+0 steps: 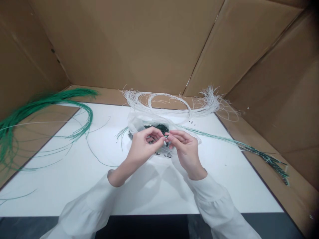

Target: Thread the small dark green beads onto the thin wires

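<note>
Both hands are up over an open clear plastic bag (136, 121) in the middle of the white desk (99, 186), fingertips nearly meeting. The left hand (144, 142) has thumb and index finger pinched together, and the right hand (185, 146) is doing the same right across from it. There's some tiny thing between them, but it's too small to make out, so can't really tell what it is or which hand has the better grip on it. The person's got long white sleeves (92, 199) on.

The bag holds a pile of small dark green pieces (162, 128), and it's sitting just under the fingers, with some dark marks showing on its near side. A few tiny dark bits (191, 122) are loose on the desk just past the bag, toward the right.

Around that there's a lot of stringy stuff. A big bundle of green strands (47, 101) curves along the left side, with loose ends trailing onto the desk. A coiled bundle of white strands (171, 108) lies along the far edge, pretty frayed at its right end. Then a thinner bunch of green strands (224, 138) runs from near the bag off to the right, and its far end is covered in dark pieces (274, 162) over the brown cardboard. Tall cardboard walls (129, 43) stand around the far side and both sides.
</note>
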### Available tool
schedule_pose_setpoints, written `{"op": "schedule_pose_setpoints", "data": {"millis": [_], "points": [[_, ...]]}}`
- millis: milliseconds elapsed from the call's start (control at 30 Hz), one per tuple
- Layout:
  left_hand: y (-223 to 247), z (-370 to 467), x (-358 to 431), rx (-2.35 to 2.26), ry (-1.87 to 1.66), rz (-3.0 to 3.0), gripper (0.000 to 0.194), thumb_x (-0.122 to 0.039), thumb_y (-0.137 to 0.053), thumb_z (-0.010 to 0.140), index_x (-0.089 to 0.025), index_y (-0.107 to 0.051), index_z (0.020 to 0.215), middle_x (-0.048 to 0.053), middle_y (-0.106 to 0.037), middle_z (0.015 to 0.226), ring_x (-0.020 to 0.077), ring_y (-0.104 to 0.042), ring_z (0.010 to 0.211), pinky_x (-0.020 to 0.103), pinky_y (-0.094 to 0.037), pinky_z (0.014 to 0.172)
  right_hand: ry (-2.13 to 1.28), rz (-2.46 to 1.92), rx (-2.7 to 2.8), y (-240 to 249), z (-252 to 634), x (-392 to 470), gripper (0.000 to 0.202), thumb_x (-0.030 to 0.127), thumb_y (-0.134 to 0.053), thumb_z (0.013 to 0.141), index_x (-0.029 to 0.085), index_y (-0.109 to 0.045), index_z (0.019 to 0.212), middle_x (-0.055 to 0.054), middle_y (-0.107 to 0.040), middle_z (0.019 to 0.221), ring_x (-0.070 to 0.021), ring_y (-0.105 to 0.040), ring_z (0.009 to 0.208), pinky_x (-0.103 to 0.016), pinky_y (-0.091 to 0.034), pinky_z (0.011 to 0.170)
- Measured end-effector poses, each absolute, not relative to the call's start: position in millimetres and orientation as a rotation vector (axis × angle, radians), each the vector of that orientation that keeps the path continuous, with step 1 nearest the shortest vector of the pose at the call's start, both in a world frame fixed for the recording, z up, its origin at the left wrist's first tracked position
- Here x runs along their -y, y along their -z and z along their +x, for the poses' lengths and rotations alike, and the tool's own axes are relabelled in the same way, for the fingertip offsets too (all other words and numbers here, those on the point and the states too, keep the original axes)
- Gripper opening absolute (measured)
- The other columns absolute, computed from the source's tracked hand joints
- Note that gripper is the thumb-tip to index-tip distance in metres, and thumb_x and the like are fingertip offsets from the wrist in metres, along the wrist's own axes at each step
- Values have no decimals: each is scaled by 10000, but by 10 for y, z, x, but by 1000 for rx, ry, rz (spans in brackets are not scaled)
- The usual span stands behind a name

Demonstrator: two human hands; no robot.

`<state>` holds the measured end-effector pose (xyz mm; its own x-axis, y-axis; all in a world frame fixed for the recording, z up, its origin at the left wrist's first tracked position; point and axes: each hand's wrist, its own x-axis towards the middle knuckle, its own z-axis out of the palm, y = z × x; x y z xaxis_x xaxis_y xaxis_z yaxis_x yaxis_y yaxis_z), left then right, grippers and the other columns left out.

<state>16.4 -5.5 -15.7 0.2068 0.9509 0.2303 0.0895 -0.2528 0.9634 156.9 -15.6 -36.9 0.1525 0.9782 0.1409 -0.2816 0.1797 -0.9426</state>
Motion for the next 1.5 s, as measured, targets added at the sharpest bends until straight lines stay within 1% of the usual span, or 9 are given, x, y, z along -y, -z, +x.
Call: {"op": "schedule_pose_setpoints", "data": {"millis": [167, 367, 567, 767, 1000, 1167, 1267, 1367, 1500], "points": [[144, 156, 53, -1022, -1151, 1554, 62, -201, -601, 698, -143, -583, 688, 10, -605, 684, 104, -559, 648, 189, -458, 620, -985, -994, 1075, 364, 1580, 176, 150, 225, -725, 636, 193, -688, 777, -35, -719, 759, -160, -655, 609, -233, -501, 462], [137, 137, 43, -1082, -1133, 1565, 76, -213, -606, 691, -137, -610, 691, 12, -616, 670, 105, -568, 637, 185, -458, 614, -671, -1107, 1340, 340, 1614, 206, 109, 257, -671, 704, 217, -702, 800, -27, -714, 806, -162, -658, 675, -257, -527, 565], [131, 138, 42, -1108, -1118, 1558, 88, -222, -606, 688, -136, -622, 693, 15, -627, 676, 106, -573, 637, 178, -456, 604, -455, -1103, 1487, 332, 1630, 204, 110, 204, -635, 741, 236, -698, 825, 1, -719, 806, -133, -652, 654, -235, -524, 589], [133, 131, 33, -1131, -1098, 1555, 66, -199, -600, 668, -136, -614, 676, 9, -616, 654, 107, -568, 626, 183, -457, 599, -256, -1076, 1614, 344, 1639, 216, 125, 194, -604, 772, 241, -691, 847, 5, -716, 818, -129, -641, 650, -251, -523, 621], [122, 130, 32, -1138, -1069, 1588, 62, -196, -597, 672, -139, -621, 673, 5, -619, 643, 112, -569, 620, 186, -453, 593, -256, -1078, 1620, 362, 1643, 211, 119, 217, -603, 772, 245, -696, 841, 4, -717, 803, -143, -644, 646, -265, -526, 621], [125, 99, 8, -1072, -1047, 1590, 135, -269, -604, 703, -144, -654, 710, 21, -649, 682, 125, -575, 619, 199, -448, 582, -392, -1149, 1560, 347, 1658, 208, 113, 254, -624, 751, 266, -702, 833, 0, -714, 821, -163, -643, 679, -289, -523, 660], [131, 69, -22, -1007, -1013, 1546, 175, -311, -622, 700, -144, -670, 718, 23, -646, 658, 122, -554, 578, 207, -433, 549, -562, -1167, 1486, 343, 1671, 178, 105, 295, -643, 728, 241, -703, 795, -21, -703, 792, -169, -630, 681, -283, -511, 594], [138, 51, -51, -968, -983, 1482, 178, -315, -648, 683, -141, -680, 706, 16, -630, 616, 110, -527, 548, 207, -419, 535, -698, -1127, 1465, 354, 1685, 136, 108, 311, -661, 703, 212, -698, 723, -34, -671, 740, -159, -606, 653, -258, -475, 513], [162, 50, -83, -924, -948, 1344, 189, -323, -662, 680, -139, -688, 715, 20, -641, 634, 102, -531, 570, 205, -424, 569, -781, -1117, 1408, 359, 1691, 109, 99, 288, -689, 673, 190, -671, 669, -24, -625, 697, -138, -574, 635, -235, -455, 499]]}}
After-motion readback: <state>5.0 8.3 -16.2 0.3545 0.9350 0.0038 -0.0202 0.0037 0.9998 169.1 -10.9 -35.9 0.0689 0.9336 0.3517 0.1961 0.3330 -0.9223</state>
